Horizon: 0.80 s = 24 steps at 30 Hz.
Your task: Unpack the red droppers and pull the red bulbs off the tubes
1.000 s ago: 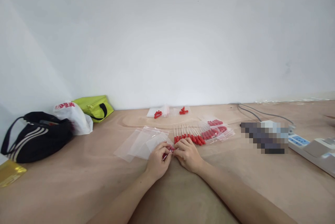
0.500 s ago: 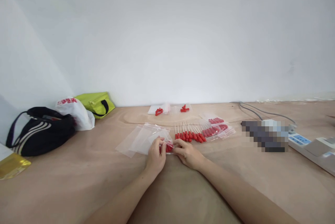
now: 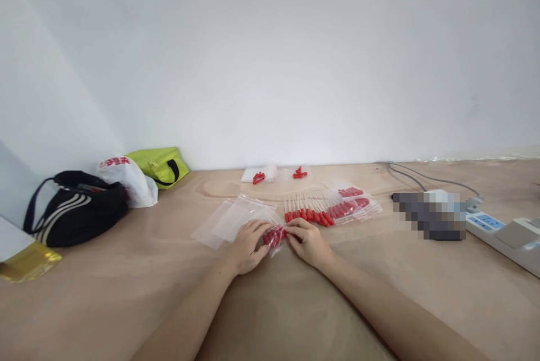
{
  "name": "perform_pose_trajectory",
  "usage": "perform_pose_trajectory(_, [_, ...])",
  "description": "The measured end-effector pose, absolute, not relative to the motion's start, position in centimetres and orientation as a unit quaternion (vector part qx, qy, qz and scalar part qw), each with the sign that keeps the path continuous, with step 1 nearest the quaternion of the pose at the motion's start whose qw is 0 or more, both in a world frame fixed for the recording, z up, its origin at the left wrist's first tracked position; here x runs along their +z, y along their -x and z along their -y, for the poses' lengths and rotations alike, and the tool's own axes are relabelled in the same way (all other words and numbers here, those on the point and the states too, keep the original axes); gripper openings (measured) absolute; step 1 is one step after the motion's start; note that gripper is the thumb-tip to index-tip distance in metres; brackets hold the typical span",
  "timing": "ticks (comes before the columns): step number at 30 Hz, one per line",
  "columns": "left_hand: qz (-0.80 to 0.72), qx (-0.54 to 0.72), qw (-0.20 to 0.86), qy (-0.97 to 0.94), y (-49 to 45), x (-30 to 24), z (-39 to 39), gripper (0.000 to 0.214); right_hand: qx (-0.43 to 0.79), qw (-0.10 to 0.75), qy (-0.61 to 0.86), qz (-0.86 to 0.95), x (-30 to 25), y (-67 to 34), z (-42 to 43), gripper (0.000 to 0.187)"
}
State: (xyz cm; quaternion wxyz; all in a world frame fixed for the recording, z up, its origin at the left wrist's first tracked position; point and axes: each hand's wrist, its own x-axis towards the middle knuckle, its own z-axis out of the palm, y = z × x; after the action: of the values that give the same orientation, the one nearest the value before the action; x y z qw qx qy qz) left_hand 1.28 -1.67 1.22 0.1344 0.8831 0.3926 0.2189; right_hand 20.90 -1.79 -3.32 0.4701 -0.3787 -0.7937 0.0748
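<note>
A small clear plastic bag (image 3: pixel 275 237) with several red bulb-shaped pieces in it lies on the table between my hands. My left hand (image 3: pixel 248 246) curls round its left side, thumb near the front edge and fingers over the top. On its right side, my right hand (image 3: pixel 309 242) pinches the bag between thumb and fingers. Just behind, a row of pale thin sticks with red ends (image 3: pixel 307 215) lies side by side. Flat clear bags (image 3: pixel 228 220) overlap behind my left hand. To the right of the row are filled clear bags (image 3: pixel 352 203) with red pieces.
Near the wall lie two little groups of red pieces (image 3: pixel 259 178) on plastic bags. A black bag (image 3: pixel 84 212), a white plastic bag (image 3: pixel 130 184) and a lime-green bag (image 3: pixel 162 164) stand at the left. A power strip (image 3: pixel 506 240) and grey cable (image 3: pixel 439 180) are at right.
My left hand has spread further over the bag, and more of the bag's front and red contents shows between my hands. The view has shifted slightly.
</note>
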Motion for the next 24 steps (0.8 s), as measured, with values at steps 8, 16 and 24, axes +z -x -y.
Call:
perform_pose_trajectory(8, [-0.387, 0.176, 0.059, -0.903, -1.1, 1.1, 1.3, 0.057, 0.073, 0.436, 0.388, 0.809, -3.3, -20.6, 1.8, 0.032])
perform_pose_trajectory(16, [-0.400, 0.205, 0.031, -0.893, -1.4, 1.1, 1.1, 0.036, 0.082, 0.429, 0.411, 0.801, -2.6, -20.8, 1.9, 0.014])
perform_pose_trajectory(24, [-0.390, 0.259, 0.033, -0.883, -1.1, 0.2, 0.4, 0.028, 0.097, 0.411, 0.367, 0.829, -2.1, -21.1, 1.5, 0.033])
